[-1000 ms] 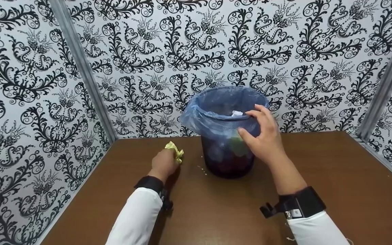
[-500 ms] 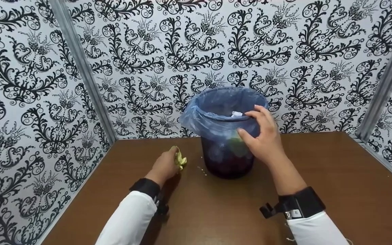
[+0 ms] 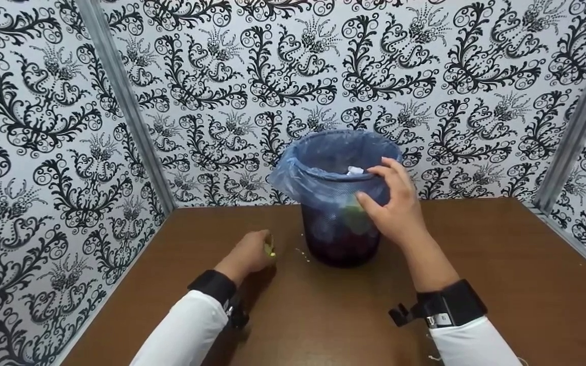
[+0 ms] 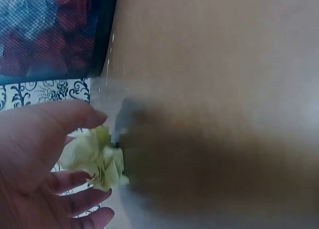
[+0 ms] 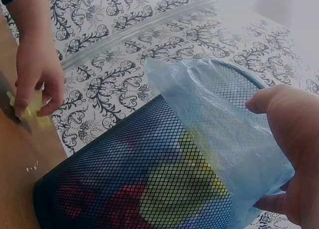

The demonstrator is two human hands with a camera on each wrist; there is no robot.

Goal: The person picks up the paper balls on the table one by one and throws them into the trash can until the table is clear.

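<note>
My left hand [image 3: 248, 254] is low over the brown table, holding a crumpled piece of pale yellow paper [image 4: 92, 159] between thumb and curled fingers. In the head view, most of that paper is hidden behind the hand. To its right stands a dark mesh wastebasket [image 3: 339, 239] lined with a blue plastic bag [image 3: 318, 190], its edge folded over the rim. My right hand [image 3: 399, 206] grips the basket's right side at the rim, over the bag. Through the mesh, red, green and yellow crumpled pieces [image 5: 167, 194] show inside the basket.
A white crumpled piece [image 3: 355, 171] shows just inside the basket's rim. Several tiny pale scraps [image 3: 303, 254] lie on the table [image 3: 323, 315] left of the basket. Patterned walls [image 3: 293, 66] with metal corner posts [image 3: 122, 101] enclose the back and sides.
My left hand has drawn slightly toward me and turned, so the yellow paper is now mostly covered by it in the head view. The right hand and basket stay put.
</note>
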